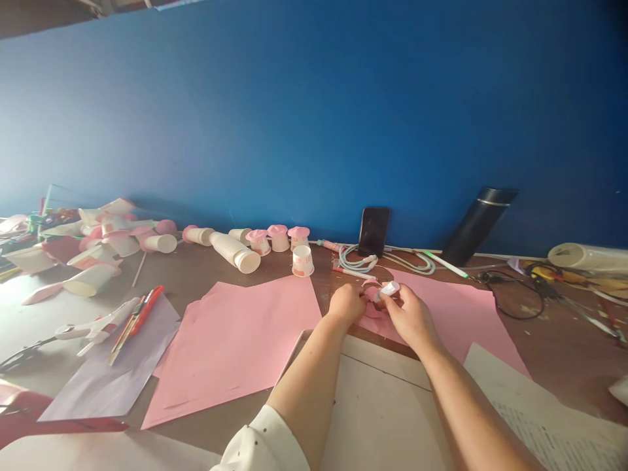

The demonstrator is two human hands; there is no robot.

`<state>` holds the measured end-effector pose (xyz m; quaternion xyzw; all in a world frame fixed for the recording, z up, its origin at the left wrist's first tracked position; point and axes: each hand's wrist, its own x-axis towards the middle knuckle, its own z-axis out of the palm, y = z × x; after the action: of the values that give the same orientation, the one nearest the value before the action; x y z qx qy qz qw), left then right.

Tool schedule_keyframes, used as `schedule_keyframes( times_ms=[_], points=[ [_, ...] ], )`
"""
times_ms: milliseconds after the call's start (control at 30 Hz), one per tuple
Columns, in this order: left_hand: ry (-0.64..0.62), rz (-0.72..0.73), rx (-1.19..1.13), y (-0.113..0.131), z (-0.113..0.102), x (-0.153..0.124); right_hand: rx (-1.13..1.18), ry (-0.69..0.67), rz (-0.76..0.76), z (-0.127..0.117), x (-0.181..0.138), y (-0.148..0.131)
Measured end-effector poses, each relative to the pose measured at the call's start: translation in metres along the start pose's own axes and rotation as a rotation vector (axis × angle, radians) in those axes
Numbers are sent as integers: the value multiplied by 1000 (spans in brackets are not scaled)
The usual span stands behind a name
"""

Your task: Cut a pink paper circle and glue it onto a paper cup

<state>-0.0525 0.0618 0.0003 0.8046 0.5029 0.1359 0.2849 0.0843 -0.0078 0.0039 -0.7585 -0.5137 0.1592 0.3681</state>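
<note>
My left hand [347, 304] is closed at the edge of a small pink paper piece [373, 307], its fingertips partly hidden. My right hand [413, 318] pinches a small white object [390, 288] with a rounded end, close against the same pink piece; its kind is not clear. Both hands are close together over a pink paper sheet [461, 307] on the brown table. A white paper cup [303, 261] stands upside down beyond my left hand. Behind it are several cups with pink paper tops [277, 237].
Pink sheets [235, 347] lie left of my arms. A red box cutter [140, 317] and a white glue gun [101, 327] rest on lilac paper [118, 386]. A phone [374, 231], coiled cable [358, 258] and black bottle [478, 226] are along the blue wall. Stacked cups [234, 252] lie sideways.
</note>
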Motion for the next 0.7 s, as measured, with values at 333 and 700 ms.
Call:
schedule_keyframes(
  times_ms=[333,700],
  points=[
    [-24,-14,4,3,-4,-1,-27,-71,-88,1,0,0],
    [-47,-33,-10,3,-1,2,-103,-110,-182,4,-2,-1]
  ],
)
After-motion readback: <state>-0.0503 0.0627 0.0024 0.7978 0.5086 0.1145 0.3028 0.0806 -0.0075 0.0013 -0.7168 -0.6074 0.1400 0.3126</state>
